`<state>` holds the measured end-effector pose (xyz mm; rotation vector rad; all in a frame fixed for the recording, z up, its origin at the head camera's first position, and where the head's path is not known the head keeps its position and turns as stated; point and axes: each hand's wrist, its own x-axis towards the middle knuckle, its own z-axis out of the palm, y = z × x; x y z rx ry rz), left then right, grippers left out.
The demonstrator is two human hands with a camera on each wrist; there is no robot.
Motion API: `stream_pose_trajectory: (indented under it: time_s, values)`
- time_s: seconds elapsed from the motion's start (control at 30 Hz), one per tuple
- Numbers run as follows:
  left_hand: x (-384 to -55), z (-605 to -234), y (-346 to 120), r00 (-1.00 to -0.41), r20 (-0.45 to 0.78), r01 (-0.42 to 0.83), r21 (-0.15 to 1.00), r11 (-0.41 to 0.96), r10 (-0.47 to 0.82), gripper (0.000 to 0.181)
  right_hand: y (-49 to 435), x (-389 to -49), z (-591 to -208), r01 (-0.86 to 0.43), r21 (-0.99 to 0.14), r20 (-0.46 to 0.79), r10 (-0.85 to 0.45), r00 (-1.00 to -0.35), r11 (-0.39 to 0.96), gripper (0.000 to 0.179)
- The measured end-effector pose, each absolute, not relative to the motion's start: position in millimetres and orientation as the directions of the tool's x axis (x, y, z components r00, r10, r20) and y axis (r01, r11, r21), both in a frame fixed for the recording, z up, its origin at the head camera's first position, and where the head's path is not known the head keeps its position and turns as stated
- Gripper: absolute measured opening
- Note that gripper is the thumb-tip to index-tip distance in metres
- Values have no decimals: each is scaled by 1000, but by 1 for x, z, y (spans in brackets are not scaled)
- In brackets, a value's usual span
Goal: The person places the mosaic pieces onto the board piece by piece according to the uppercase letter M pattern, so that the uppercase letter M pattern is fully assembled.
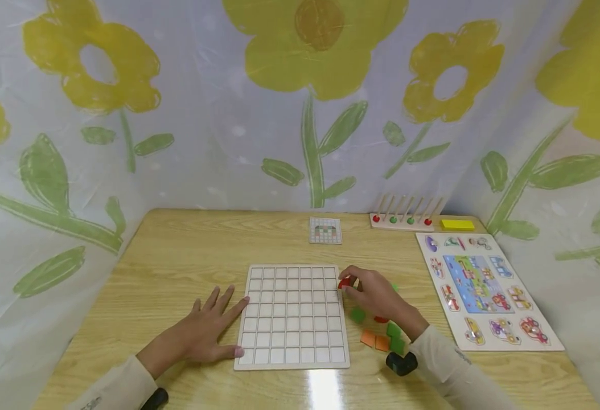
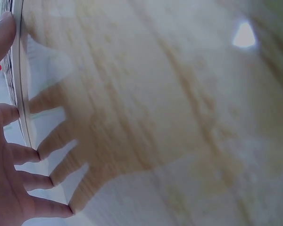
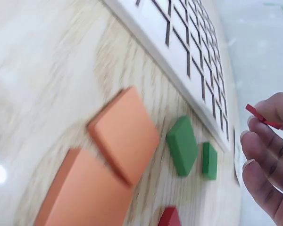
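Note:
A pale board with a square grid (image 1: 292,316) lies on the wooden table. My left hand (image 1: 210,330) rests with spread fingers at its left edge, thumb and index finger reaching the rim. In the left wrist view those straight fingers (image 2: 26,154) meet the shiny tabletop. Above the board's upper right edge, my right hand (image 1: 374,293) pinches a small red tile (image 1: 344,283) between thumb and fingers. The right wrist view shows this red tile (image 3: 262,117) edge-on, partly hidden by the fingers. Beneath that hand lie orange tiles (image 3: 125,134), green tiles (image 3: 183,147) and another red tile (image 3: 170,217).
Behind the board lies a small pattern card (image 1: 325,230). A peg stand (image 1: 402,222) with red and green beads and a yellow block (image 1: 457,225) are at the back right. A vehicle puzzle board (image 1: 489,339) lies at the right. Flower-printed curtains (image 1: 202,142) surround the table.

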<state>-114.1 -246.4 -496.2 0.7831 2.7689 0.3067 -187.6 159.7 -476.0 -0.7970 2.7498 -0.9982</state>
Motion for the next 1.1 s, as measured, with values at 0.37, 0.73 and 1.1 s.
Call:
stream_pose_trajectory:
  time_s: [0.37, 0.73, 1.1]
  values:
    - [-113, -497, -247, -825, -171, 486, 273, 830, 539, 99, 136, -195, -470, -440, -673, 53, -555, -830, 595, 24]
    - [-114, -497, -247, -824, -171, 489, 269, 830, 541, 99, 113, -201, -476, -411, -718, 28, -567, -823, 561, 22]
    - [-114, -498, -247, -823, -177, 488, 266, 831, 540, 98, 85, -205, -476, -419, -757, 27, -617, -787, 502, 22]
